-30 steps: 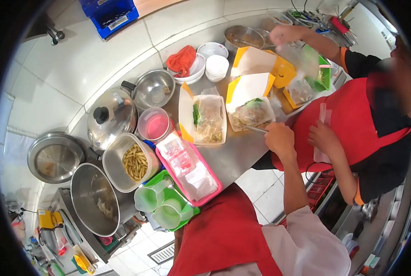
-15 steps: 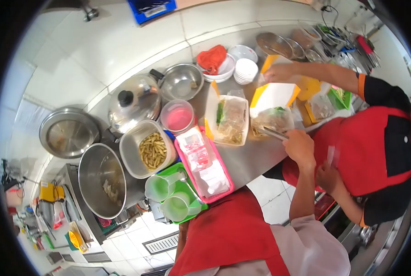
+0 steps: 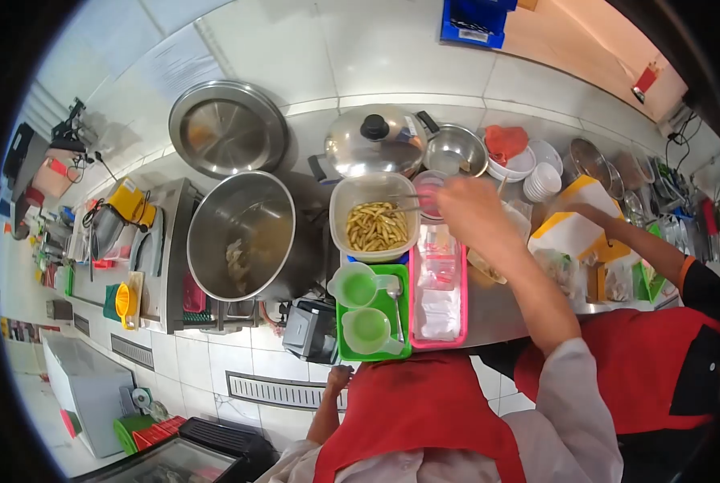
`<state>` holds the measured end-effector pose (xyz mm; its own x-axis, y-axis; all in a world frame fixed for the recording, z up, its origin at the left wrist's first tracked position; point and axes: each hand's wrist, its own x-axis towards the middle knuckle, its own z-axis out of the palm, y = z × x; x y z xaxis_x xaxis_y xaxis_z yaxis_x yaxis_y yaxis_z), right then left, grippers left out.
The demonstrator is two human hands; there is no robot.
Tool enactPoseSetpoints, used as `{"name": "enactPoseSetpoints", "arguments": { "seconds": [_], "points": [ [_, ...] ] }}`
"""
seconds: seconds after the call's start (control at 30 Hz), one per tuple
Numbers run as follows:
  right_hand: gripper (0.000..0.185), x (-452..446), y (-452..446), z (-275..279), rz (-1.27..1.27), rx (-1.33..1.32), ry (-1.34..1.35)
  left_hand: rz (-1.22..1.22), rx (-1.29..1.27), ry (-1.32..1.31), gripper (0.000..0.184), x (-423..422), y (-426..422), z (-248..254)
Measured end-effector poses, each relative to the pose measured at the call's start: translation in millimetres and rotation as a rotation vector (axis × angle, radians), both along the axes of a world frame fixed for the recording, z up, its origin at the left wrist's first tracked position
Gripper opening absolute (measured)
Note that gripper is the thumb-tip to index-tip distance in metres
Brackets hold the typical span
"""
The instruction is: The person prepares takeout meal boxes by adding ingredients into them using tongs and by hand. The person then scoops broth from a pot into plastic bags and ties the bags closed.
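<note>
My right hand (image 3: 474,211) grips a pair of metal tongs (image 3: 408,197) and reaches left across the counter. The tips of the tongs are over a clear square tub (image 3: 342,193) of yellow-green, finger-shaped pieces (image 3: 376,227). Below my forearm lies a pink tray (image 3: 463,322) with white and red packets. A takeaway box (image 3: 486,268) of food is partly hidden by that arm. My left hand (image 3: 341,376) hangs low near my apron, fingers curled, with nothing visible in it.
A large steel pot (image 3: 207,266) stands left of the tub. A lidded pan (image 3: 376,145) is behind it. A green tray (image 3: 342,342) with two measuring jugs sits in front. On the right, a co-worker's arm (image 3: 642,241) reaches over yellow-white boxes (image 3: 573,229).
My right hand and the tongs have moved left from the food boxes to the tub. My view has turned left. My left hand has come into view.
</note>
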<state>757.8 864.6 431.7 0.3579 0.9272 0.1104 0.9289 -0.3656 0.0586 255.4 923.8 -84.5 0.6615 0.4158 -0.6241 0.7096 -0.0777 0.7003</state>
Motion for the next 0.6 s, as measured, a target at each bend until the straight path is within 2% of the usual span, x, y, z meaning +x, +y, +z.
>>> {"name": "enactPoseSetpoints", "arguments": {
  "seconds": [0.17,0.27,0.43,0.6],
  "points": [
    [0.010,7,77,-33,0.237,-0.048,-0.148,-0.156,0.169,-0.035,0.034,-31,-5,-13],
    [0.012,2,97,-42,0.253,-0.092,-0.197,-0.646,0.573,-0.018,0.032,-51,-10,-11],
    [0.013,-7,112,-44,0.228,-0.192,-0.221,-0.350,0.352,0.032,0.033,-78,-18,-3],
    [0.014,-10,116,-49,0.211,-0.157,-0.252,-0.233,0.200,0.059,0.034,-87,-6,0]
  ]
}}
